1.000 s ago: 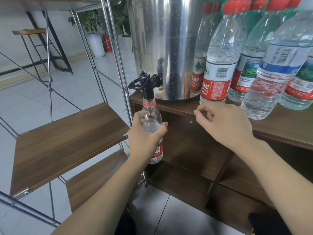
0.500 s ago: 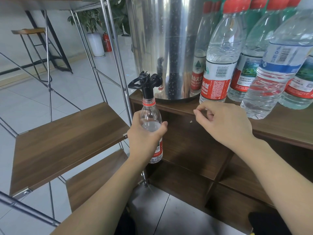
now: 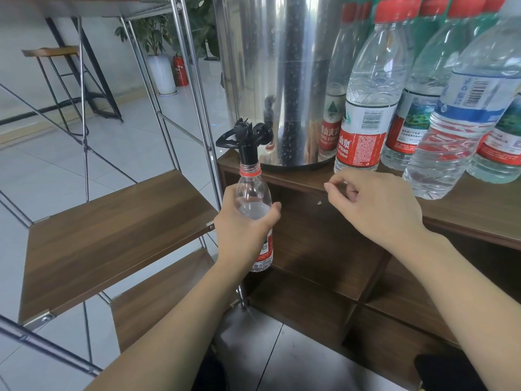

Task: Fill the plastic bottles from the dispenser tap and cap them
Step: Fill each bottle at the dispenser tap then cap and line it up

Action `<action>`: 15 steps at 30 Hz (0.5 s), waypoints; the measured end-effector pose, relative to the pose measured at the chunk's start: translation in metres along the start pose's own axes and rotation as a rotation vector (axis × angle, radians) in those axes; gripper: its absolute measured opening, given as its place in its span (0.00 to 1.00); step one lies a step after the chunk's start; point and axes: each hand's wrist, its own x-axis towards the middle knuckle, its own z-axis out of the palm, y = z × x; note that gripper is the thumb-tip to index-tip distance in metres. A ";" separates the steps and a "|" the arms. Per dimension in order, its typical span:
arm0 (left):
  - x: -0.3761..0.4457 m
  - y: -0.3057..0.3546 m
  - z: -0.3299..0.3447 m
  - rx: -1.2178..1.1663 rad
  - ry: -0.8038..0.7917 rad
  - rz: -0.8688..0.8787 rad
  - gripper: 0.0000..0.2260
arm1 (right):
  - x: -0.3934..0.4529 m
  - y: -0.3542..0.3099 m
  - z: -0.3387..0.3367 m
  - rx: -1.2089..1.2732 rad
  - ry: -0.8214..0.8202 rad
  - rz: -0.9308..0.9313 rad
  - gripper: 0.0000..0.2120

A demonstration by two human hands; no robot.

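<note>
Thin bottle point(image 3: 255, 210) under black tap point(image 3: 248, 142), gripped mid-body by left hand point(image 3: 242, 227).
Soft wall, heavier when filling: hold gently. Right hand point(image 3: 372, 204) loosely curled; cannot tell if holding cap.

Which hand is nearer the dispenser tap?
Left. The left hand grips the bottle right below the tap; the right hand rests off to the tap's right, lower.

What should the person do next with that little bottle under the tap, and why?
Probably keep the small clear plastic bottle steady under the black tap: the left hand grips it, it looks only partly full, and it has no cap.
</note>
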 end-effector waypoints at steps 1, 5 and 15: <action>0.000 0.000 0.000 0.000 0.000 0.000 0.28 | 0.000 0.000 0.000 0.000 0.002 -0.001 0.10; 0.000 0.000 0.000 0.002 -0.001 0.001 0.28 | 0.000 0.000 0.000 -0.002 0.003 -0.003 0.10; 0.000 0.000 0.000 -0.004 -0.003 -0.004 0.29 | 0.000 0.001 0.001 0.003 0.029 -0.024 0.09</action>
